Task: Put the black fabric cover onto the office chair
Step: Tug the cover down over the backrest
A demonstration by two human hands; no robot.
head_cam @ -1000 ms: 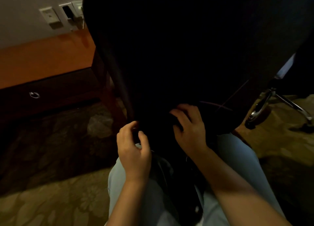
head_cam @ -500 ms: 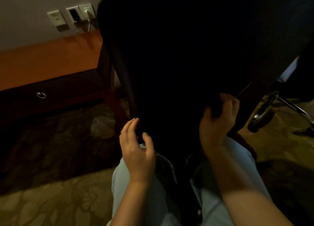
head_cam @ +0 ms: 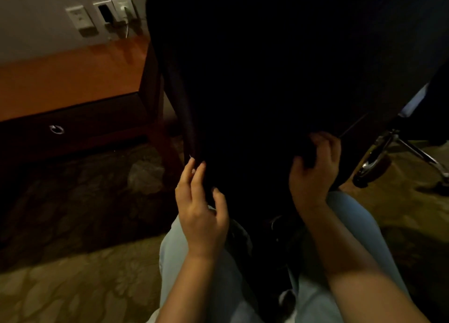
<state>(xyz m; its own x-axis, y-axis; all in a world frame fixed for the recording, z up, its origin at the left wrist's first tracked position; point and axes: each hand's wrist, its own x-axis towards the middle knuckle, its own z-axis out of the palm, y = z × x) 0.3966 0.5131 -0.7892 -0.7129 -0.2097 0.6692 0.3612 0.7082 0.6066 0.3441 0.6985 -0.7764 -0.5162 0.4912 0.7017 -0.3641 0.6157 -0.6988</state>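
A dim room, patterned carpet (head_cam: 73,286) underfoot. The black fabric cover (head_cam: 267,79), matte and smooth, drapes as a broad dark mass over the back of the office chair (head_cam: 379,157), just above both hands. The right hand (head_cam: 313,172) grips its bunched lower hem with curled fingers. The left hand (head_cam: 201,211) rests nearly straight fingers along its rounded left edge, thumb apart. A glossy wooden desk (head_cam: 68,79) stands left.

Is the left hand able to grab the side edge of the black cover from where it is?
Probably yes. The fingertips of the left hand seem to lie right at the edge of the black cover, with nothing between. The right hand grips the cover further along, out of the way.
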